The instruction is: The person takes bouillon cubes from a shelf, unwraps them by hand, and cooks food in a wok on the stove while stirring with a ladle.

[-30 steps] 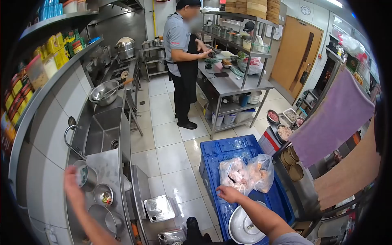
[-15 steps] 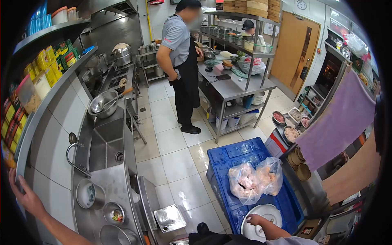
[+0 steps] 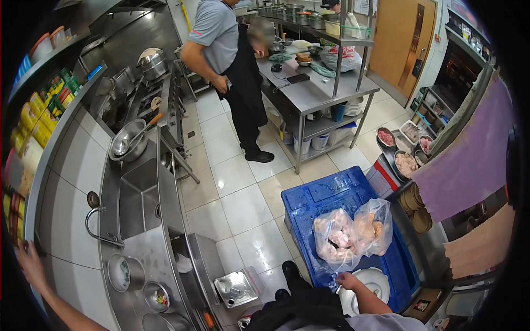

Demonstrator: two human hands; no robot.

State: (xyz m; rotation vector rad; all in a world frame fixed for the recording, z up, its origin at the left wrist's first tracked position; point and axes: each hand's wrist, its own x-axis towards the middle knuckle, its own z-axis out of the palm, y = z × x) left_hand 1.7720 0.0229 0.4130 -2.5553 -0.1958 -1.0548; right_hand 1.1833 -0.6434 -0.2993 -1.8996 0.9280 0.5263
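Hand (R) [image 3: 346,280] was over white lid [image 3: 376,282], bags just ahead

It hung above lid's L side, fingers looking bent; couldn't tell if they pinched the rim or only rested there. Lid was round, so no long axis; it sat at near end of blue crate [image 3: 306,194], partly under hand & forearm. Pale meat bag [image 3: 335,238] lay just past the fingers, straight ahead on same crate, long axis running roughly away from hand. 2nd bag [image 3: 375,227], orange-ish contents, sat against its R side, a bit farther off. R hand was the nearer by far to lid & both bags. L hand [image 3: 32,266] was well apart, out on opp. side, fingers spread by low end of wall shelf [image 3: 40,176], contact unclear. Btwn the two: bench w/ steel pot [image 3: 134,275], then tiled floor.
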